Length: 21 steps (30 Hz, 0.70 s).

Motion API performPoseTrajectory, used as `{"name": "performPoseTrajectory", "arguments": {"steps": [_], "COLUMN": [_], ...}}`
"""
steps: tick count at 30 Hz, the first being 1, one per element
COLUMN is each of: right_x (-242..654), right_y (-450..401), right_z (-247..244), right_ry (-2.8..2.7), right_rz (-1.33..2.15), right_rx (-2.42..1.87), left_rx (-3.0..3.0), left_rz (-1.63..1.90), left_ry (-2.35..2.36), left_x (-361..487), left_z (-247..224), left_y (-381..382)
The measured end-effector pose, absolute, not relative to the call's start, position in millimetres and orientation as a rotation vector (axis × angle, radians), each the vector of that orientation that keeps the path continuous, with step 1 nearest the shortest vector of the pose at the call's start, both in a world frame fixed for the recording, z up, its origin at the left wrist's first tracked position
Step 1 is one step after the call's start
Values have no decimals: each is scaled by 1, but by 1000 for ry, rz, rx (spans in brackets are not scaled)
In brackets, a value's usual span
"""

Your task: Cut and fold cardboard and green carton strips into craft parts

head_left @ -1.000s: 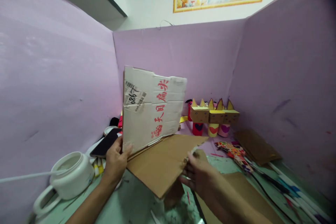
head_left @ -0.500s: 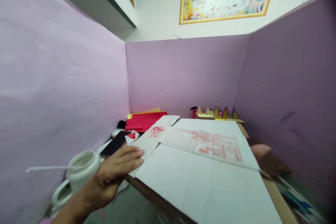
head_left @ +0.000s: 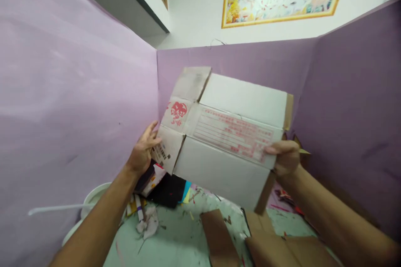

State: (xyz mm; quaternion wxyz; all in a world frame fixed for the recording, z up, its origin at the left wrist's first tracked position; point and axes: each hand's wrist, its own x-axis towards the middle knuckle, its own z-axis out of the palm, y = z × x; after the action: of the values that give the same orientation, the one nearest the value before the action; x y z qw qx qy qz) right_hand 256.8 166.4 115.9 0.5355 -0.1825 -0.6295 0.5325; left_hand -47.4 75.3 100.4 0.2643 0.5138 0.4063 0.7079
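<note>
An unfolded white cardboard box [head_left: 232,150] with red print is raised and tilted in front of me, above the table. My right hand [head_left: 286,158] grips its right edge, the thumb lying on the printed face and the other fingers hidden behind. At the left flap, which carries a red emblem and a barcode label, my left hand [head_left: 142,150] holds the edge with its fingers closed around it. Brown cardboard pieces [head_left: 219,238] lie on the table below.
A white jug [head_left: 97,194] with a pale stick stands at the left. Black sheets [head_left: 169,190], a marker [head_left: 139,208] and crumpled tissue [head_left: 152,221] lie on the green tabletop [head_left: 178,246]. Purple panels [head_left: 106,104] enclose the table on three sides.
The white cardboard has been lifted and tilted up, baring the tabletop and the brown pieces. My left hand has risen with its edge, and my right hand, largely hidden before, shows at the right edge.
</note>
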Motion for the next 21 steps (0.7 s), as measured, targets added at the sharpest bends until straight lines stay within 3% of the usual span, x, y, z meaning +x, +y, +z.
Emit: {"name": "performPoseTrajectory", "arguments": {"steps": [3,10,14,21], "right_x": [244,193,156,112], "right_y": [216,330,372,402], "right_z": [140,166,141,65], "right_ry": [-1559,-1451,-1469,-1640], "right_rz": [1323,927,854,777], "right_rx": [-464,-624,-750,-1051], "left_rx": [1332,1212,1087,946], "left_rz": [1873,1948,1867,1762], "left_ry": [1078,1210,1369,1681], "left_x": [-61,-96,-115,-158], "left_z": [115,134,114,35], "left_y": [125,237,279,291]}}
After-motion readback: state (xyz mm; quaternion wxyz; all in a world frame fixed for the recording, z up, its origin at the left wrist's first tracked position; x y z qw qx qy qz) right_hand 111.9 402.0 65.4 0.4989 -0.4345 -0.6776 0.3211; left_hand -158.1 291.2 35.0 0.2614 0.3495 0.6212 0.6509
